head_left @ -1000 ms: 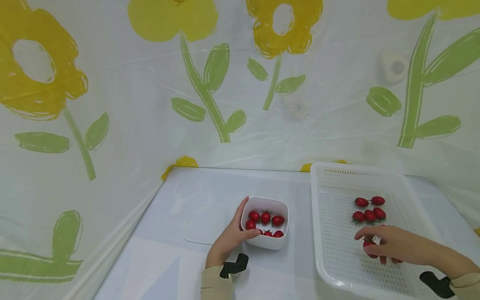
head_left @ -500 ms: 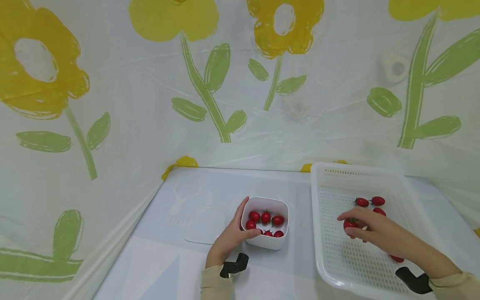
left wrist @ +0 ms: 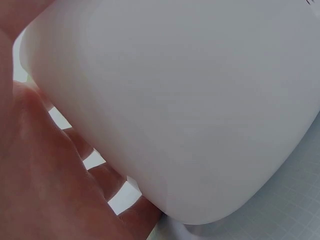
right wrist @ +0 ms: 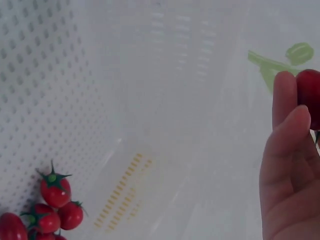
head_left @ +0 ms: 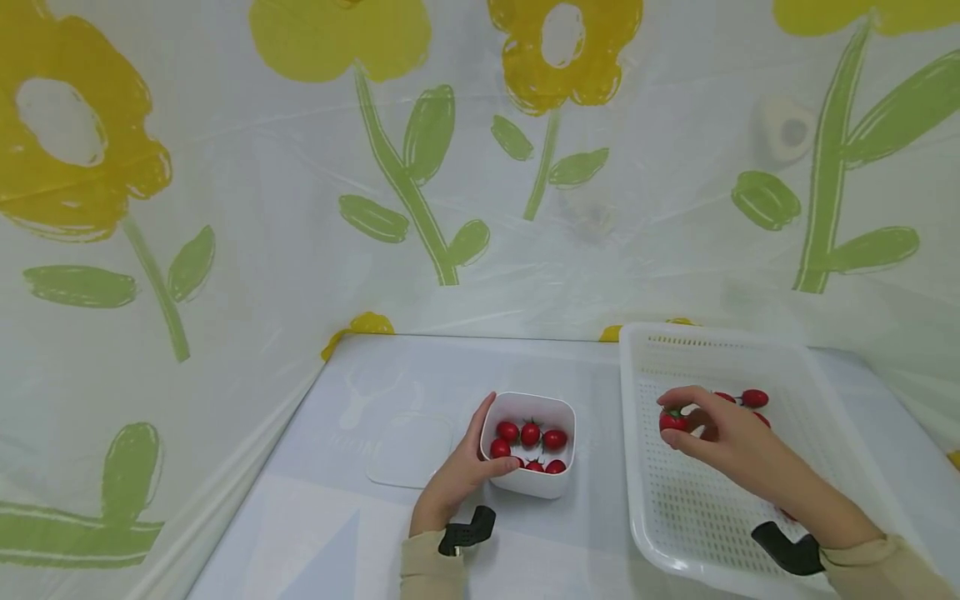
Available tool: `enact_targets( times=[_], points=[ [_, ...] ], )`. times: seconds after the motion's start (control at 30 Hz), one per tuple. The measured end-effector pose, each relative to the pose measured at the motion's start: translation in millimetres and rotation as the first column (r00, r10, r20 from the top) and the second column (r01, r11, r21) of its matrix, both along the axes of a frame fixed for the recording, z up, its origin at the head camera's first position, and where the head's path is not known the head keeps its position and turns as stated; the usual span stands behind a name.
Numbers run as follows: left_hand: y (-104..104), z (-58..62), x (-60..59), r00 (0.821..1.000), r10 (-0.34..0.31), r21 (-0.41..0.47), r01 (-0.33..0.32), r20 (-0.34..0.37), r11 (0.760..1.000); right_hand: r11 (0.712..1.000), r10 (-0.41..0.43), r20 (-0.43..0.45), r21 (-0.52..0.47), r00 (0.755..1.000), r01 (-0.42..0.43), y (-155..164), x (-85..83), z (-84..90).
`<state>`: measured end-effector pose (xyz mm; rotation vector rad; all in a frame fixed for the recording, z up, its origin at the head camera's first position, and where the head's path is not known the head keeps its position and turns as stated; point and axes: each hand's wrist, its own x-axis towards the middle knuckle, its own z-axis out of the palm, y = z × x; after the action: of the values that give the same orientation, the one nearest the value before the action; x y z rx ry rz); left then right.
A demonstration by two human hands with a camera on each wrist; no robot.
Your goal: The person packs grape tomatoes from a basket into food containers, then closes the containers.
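Note:
My left hand [head_left: 457,473] grips the left side of a small white bowl [head_left: 564,412] that holds several cherry tomatoes [head_left: 531,433]; its white wall [left wrist: 190,100] fills the left wrist view, with my fingers [left wrist: 45,165] under it. My right hand [head_left: 712,433] is lifted over the white perforated basket [head_left: 675,508] and pinches one cherry tomato [head_left: 672,420] in its fingertips; that tomato [right wrist: 311,97] shows at the right edge of the right wrist view. More tomatoes [head_left: 754,398] lie in the basket, partly hidden by my hand.
A flat white lid [head_left: 408,450] lies on the pale table left of the bowl. A plastic sheet printed with yellow flowers hangs close behind the table and along its left side. Several tomatoes [right wrist: 55,192] cluster at the basket floor in the right wrist view.
My right hand picked a tomato from the near part of the basket, then lifted it up and to the left. The left hand and bowl stayed still.

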<state>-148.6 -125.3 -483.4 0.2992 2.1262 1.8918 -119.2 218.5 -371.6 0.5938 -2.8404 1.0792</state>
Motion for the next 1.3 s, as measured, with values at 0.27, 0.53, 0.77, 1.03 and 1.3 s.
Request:
enact_targets(
  times=[0.27, 0.53, 0.77, 1.03, 1.3],
  points=[
    [-1, -1.2, -1.7, 1.0, -0.01, 0.003, 0.01, 0.001, 1.0, 0.995, -0.04, -0.074, -0.097, 0.996, 0.033, -15, 3.7, 3.8],
    [0, 22.9, 8.2, 0.999, -0.038, 0.016, 0.037, 0.011, 0.999, 0.995, -0.045, -0.129, -0.09, 0.991, 0.034, -34, 14.3, 7.3],
    [1, 35.2, 13.8, 0.999, -0.041, -0.001, 0.041, 0.02, 0.999, 0.995, -0.006, -0.21, -0.103, 0.978, -0.016, -53, 22.3, 15.1],
    [-1, 22.3, 7.6, 0.999, -0.049, 0.041, 0.049, 0.016, 0.998, 0.992, -0.013, -0.226, -0.122, 0.974, -0.015, -73, 36.1, 19.4],
    [-2, 0.9, -1.1, 1.0, -0.025, 0.033, 0.025, 0.005, 0.999, 0.977, -0.019, -0.243, -0.21, 0.97, -0.033, -89, 44.5, 15.4]
  ],
)
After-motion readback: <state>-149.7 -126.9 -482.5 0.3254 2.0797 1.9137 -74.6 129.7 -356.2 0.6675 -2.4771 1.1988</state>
